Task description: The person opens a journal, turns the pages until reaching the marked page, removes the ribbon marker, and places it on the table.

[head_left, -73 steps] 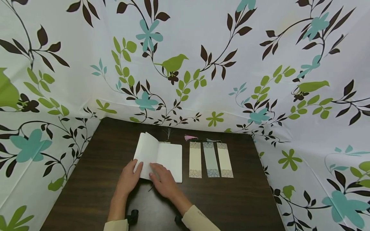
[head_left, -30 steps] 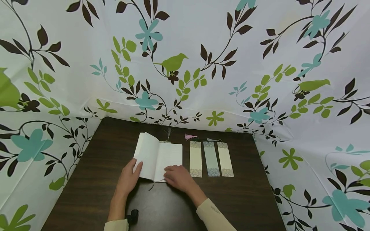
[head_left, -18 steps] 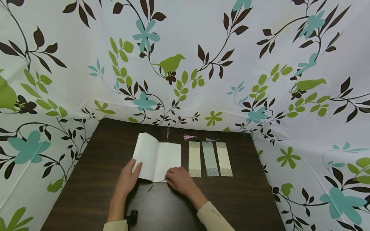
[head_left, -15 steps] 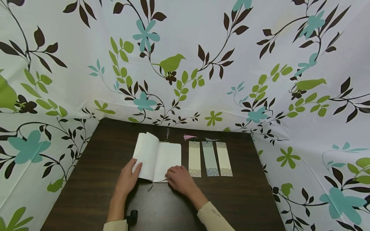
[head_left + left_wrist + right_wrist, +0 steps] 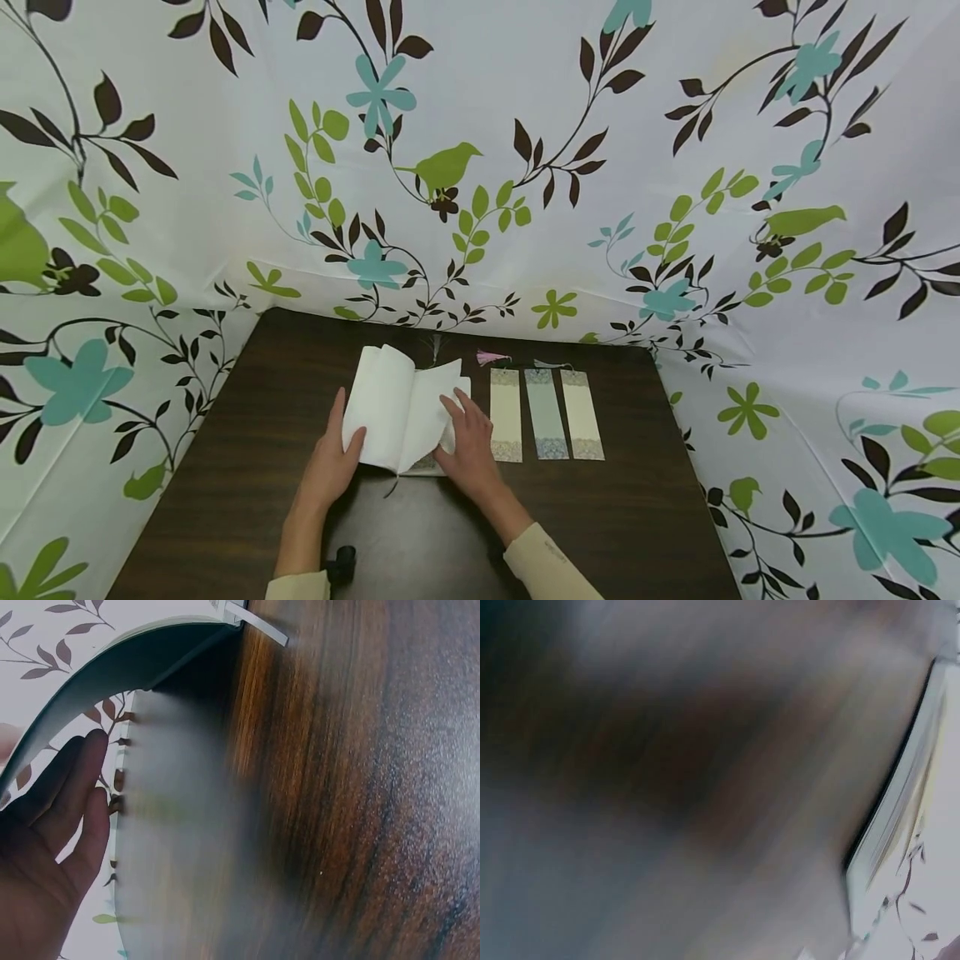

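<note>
An open notebook [image 5: 378, 408] lies on the dark table, its left half raised and curved. My left hand [image 5: 327, 467] holds that half at its outer edge, thumb on the page side and fingers behind the dark cover [image 5: 112, 667]. On the right half, a loose page [image 5: 431, 408] stands lifted and curls leftward. Against its free edge is my right hand [image 5: 471, 454], fingers spread and fairly straight. Under the lifted page shows the patterned end of a bookmark [image 5: 425, 465]; its grey tassel [image 5: 436, 346] sticks out beyond the notebook's top. The right wrist view is mostly blurred.
Right of the notebook lie a cream bookmark [image 5: 506, 415] with a pink tassel, a blue-grey bookmark [image 5: 547, 414] and another cream bookmark [image 5: 582, 415]. A dark ribbon [image 5: 392, 487] hangs from the notebook's spine. Leaf-patterned cloth [image 5: 555, 250] stands behind the table [image 5: 637, 517].
My right hand has moved from the page's lower edge up along its right side. The page has risen and swung leftward, uncovering the bookmark's patterned end. My left hand keeps its place.
</note>
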Demonstrator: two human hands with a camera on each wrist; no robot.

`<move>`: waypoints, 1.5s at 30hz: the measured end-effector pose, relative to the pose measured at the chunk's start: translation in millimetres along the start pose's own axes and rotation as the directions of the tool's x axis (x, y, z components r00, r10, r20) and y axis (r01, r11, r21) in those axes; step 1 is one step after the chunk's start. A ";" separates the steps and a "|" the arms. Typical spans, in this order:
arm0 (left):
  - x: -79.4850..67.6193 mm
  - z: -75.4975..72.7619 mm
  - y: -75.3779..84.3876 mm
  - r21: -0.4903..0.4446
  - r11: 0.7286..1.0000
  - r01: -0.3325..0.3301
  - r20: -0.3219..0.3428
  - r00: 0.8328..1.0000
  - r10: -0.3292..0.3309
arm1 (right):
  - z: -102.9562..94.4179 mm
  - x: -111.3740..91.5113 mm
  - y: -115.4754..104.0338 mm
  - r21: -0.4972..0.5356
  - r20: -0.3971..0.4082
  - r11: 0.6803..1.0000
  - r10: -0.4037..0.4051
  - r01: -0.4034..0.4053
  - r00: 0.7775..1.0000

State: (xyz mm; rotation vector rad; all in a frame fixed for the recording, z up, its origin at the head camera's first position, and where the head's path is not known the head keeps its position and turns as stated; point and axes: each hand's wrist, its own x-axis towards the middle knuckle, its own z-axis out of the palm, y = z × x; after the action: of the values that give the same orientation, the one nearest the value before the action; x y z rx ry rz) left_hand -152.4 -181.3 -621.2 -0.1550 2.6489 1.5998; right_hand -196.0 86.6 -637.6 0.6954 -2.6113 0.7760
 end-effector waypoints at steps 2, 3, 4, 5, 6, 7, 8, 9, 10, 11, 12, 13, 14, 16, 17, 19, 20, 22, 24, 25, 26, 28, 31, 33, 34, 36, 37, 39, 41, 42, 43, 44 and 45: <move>-0.4 -0.8 -0.5 0.002 1.000 0.018 0.010 1.000 -0.018 | 2.3 1.6 -9.8 0.131 0.021 0.987 0.094 -0.096 0.995; -0.6 -0.9 -1.1 0.004 1.000 0.022 0.014 1.000 -0.022 | 3.3 2.0 -14.6 0.193 0.051 0.970 0.142 -0.149 0.989; -0.9 -1.0 -1.5 0.002 1.000 0.024 0.015 1.000 -0.024 | 4.2 2.4 -18.9 0.250 0.081 0.948 0.180 -0.195 0.980; -1.0 -0.9 -1.8 0.001 1.000 0.024 0.014 1.000 -0.024 | 5.4 2.7 -22.8 0.291 0.118 0.927 0.210 -0.235 0.971; -1.1 -0.7 -2.1 0.000 1.000 0.024 0.012 1.000 -0.024 | 6.7 2.8 -26.1 0.315 0.156 0.910 0.230 -0.269 0.960; -1.7 -0.6 -2.2 0.001 1.000 0.025 0.014 1.000 -0.025 | 8.1 2.9 -28.9 0.334 0.190 0.896 0.241 -0.294 0.952; -1.9 -0.3 -2.3 -0.002 1.000 0.024 0.012 1.000 -0.024 | 10.0 2.7 -30.8 0.345 0.217 0.888 0.241 -0.305 0.946; -2.1 0.0 -2.3 -0.006 1.000 0.022 0.011 1.000 -0.022 | 11.5 2.7 -32.4 0.340 0.239 0.890 0.231 -0.304 0.943; -2.2 0.3 -2.2 -0.016 1.000 0.018 0.011 1.000 -0.018 | 13.0 2.7 -33.6 0.335 0.251 0.895 0.216 -0.294 0.944; -2.2 0.7 -2.1 -0.022 1.000 0.021 0.012 1.000 -0.021 | 14.7 2.5 -34.6 0.321 0.262 0.904 0.203 -0.283 0.944; -2.4 1.2 -2.0 -0.031 0.999 0.024 0.015 1.000 -0.024 | 16.0 2.2 -35.3 0.315 0.269 0.910 0.188 -0.271 0.945; -2.4 1.6 -1.8 -0.045 0.999 0.021 0.018 1.000 -0.021 | 17.3 2.1 -36.0 0.315 0.274 0.912 0.177 -0.262 0.945; -1.9 2.1 -1.7 -0.059 0.998 0.020 0.018 1.000 -0.019 | 18.3 1.8 -36.7 0.310 0.279 0.916 0.167 -0.254 0.946; -1.5 2.7 -1.2 -0.082 0.996 0.019 0.019 1.000 -0.018 | 19.1 1.2 -38.6 0.315 0.293 0.915 0.158 -0.251 0.943; -1.7 2.7 -0.6 -0.085 0.996 0.022 0.018 1.000 -0.020 | 19.5 1.1 -39.8 0.317 0.298 0.915 0.153 -0.249 0.942; -1.7 2.5 0.5 -0.097 0.995 0.019 0.016 1.000 -0.018 | 20.6 1.4 -41.9 0.313 0.299 0.922 0.133 -0.228 0.945; -1.7 2.3 1.2 -0.100 0.995 0.023 0.015 1.000 -0.022 | 20.9 1.6 -43.2 0.303 0.297 0.929 0.120 -0.213 0.947; -2.1 1.8 2.4 -0.104 0.994 0.030 0.014 1.000 -0.028 | 22.3 2.3 -45.2 0.285 0.282 0.943 0.087 -0.170 0.956; -2.5 1.4 3.6 -0.104 0.994 0.043 0.014 0.999 -0.042 | 23.5 2.8 -47.0 0.275 0.279 0.950 0.066 -0.146 0.958; -2.5 1.2 4.1 -0.101 0.994 0.049 0.012 0.999 -0.048 | 24.0 3.0 -48.0 0.274 0.285 0.951 0.060 -0.141 0.957; -2.5 1.0 4.5 -0.092 0.994 0.054 0.010 0.999 -0.053 | 24.5 3.3 -48.8 0.270 0.291 0.953 0.056 -0.138 0.955; -2.9 0.5 5.3 -0.063 0.996 0.067 0.008 0.998 -0.067 | 25.7 3.6 -50.4 0.266 0.313 0.954 0.052 -0.140 0.948; -2.4 -0.2 4.9 -0.023 0.998 0.060 -0.004 0.998 -0.060 | 28.0 4.4 -51.9 0.255 0.328 0.959 0.036 -0.125 0.944; -2.0 -0.5 3.4 -0.005 0.999 0.047 -0.011 0.999 -0.047 | 28.6 5.2 -52.5 0.255 0.329 0.961 0.021 -0.110 0.944; -1.7 -0.7 2.3 -0.002 0.999 0.036 -0.015 0.999 -0.036 | 28.7 5.8 -52.5 0.258 0.330 0.961 0.012 -0.103 0.944; -1.4 -1.0 1.0 -0.003 1.000 0.022 -0.023 0.999 -0.022 | 27.6 7.3 -51.3 0.277 0.339 0.955 0.002 -0.102 0.941; -1.0 -0.9 0.0 0.003 1.000 0.015 -0.030 0.999 -0.015 | 26.4 8.2 -50.0 0.298 0.350 0.948 0.002 -0.114 0.937; -0.4 -0.7 -0.5 0.005 1.000 0.005 -0.036 0.999 -0.005 | 23.9 10.3 -46.0 0.346 0.378 0.923 0.026 -0.168 0.925; 0.4 -0.8 -0.6 0.012 1.000 -0.005 -0.038 0.999 0.005 | 22.2 12.5 -38.9 0.375 0.399 0.897 0.073 -0.235 0.914; 0.6 -0.9 -0.6 0.019 1.000 -0.009 -0.038 0.999 0.010 | 22.0 13.6 -34.9 0.380 0.399 0.885 0.105 -0.268 0.911; 0.8 -1.1 -0.7 0.024 1.000 -0.012 -0.038 0.999 0.013 | 21.9 15.0 -30.5 0.385 0.392 0.874 0.135 -0.295 0.910; 0.8 -1.5 -0.5 0.023 1.000 -0.012 -0.034 0.999 0.013 | 22.1 16.4 -26.3 0.377 0.376 0.870 0.170 -0.318 0.911; 0.8 -1.9 -0.6 0.020 1.000 -0.011 -0.032 0.999 0.011 | 22.8 17.7 -22.0 0.361 0.358 0.869 0.205 -0.337 0.911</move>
State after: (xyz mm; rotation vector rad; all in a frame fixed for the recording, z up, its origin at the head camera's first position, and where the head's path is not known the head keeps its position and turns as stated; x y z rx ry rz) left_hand -153.1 -183.2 -621.0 -0.1672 2.6934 1.5871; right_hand -202.7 50.9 -638.8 0.5945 -2.8964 1.4534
